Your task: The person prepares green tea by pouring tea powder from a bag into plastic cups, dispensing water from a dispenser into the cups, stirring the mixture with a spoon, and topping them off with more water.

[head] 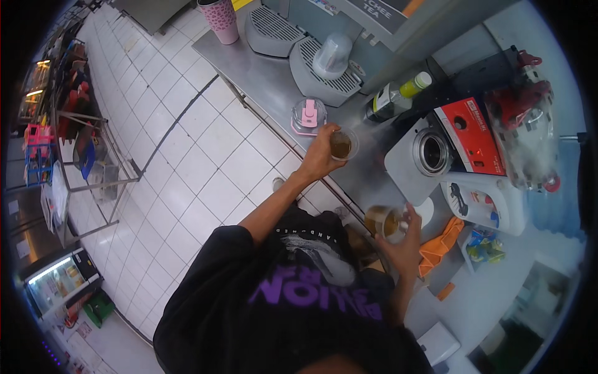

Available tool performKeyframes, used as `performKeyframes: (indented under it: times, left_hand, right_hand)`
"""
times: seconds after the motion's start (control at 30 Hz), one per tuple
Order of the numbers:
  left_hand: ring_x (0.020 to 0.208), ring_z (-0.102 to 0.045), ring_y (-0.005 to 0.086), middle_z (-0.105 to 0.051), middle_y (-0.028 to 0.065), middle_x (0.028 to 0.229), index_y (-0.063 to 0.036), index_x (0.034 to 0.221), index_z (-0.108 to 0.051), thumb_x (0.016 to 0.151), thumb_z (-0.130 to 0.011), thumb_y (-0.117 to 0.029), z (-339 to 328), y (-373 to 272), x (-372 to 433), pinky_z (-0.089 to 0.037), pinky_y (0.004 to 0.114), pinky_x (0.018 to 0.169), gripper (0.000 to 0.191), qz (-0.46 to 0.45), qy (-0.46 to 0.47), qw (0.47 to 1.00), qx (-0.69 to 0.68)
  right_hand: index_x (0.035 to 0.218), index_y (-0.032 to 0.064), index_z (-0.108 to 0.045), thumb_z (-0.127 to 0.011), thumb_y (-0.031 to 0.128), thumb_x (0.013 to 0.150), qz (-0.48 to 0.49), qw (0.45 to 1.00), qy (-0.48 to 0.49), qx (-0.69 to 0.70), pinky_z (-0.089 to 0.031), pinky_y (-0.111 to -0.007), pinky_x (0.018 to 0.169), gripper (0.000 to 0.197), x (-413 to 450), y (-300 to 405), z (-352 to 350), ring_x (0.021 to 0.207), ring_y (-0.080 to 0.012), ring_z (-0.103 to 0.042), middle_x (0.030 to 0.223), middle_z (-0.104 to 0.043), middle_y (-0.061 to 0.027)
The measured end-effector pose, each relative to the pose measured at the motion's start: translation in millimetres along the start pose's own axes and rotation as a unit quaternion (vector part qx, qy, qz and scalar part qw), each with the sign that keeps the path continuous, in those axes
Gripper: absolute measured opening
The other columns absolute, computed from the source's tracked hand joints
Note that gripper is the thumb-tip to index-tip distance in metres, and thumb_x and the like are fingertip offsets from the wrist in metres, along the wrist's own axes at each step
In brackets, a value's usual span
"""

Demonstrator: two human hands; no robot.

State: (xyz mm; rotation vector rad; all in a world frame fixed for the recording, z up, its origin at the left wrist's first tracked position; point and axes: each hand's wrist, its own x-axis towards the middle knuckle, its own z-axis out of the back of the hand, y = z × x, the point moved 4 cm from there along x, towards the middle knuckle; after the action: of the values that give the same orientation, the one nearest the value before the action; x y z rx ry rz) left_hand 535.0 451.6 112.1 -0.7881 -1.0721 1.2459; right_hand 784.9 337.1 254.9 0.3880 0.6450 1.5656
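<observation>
My left hand [320, 156] is closed around a clear plastic cup [342, 144] of dark brown liquid, above the front edge of the steel counter. Lower right, my right hand [404, 238] holds another clear plastic cup [385, 222] of lighter brown liquid, which looks tilted and slightly blurred. A clear lid with a pink flap [308, 116] lies on the counter just beyond my left hand. A pink patterned tumbler [219, 21] stands at the counter's far left end. An upside-down clear cup [332, 55] rests on a dispenser's grey drip tray [322, 77].
A bottle with a green-yellow neck [397, 97], a metal canister [427, 152], a red box [471, 135] and a white jug [483, 201] stand along the counter's right side. An orange cloth [441, 245] lies beside my right hand. Metal shelving [96, 187] stands across the tiled floor.
</observation>
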Motion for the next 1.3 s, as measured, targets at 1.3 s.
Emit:
performKeyframes:
  times: [1.3]
  left_hand:
    - [0.138, -0.032, 0.0404, -0.028, 0.0256, 0.149, -0.0016, 0.144, -0.026, 0.075, -0.079, -0.018, 53.8, 15.5, -62.2, -0.029, 0.045, 0.114, 0.088, 0.065, -0.133, 0.989, 0.025]
  right_hand:
    - [0.147, -0.0003, -0.023, -0.085, 0.038, 0.067, 0.098, 0.917, 0.073, -0.380, -0.016, -0.064, 0.112, 0.109, 178.4, 54.6, -87.4, 0.139, -0.0387, -0.031, 0.143, -0.041, -0.0225]
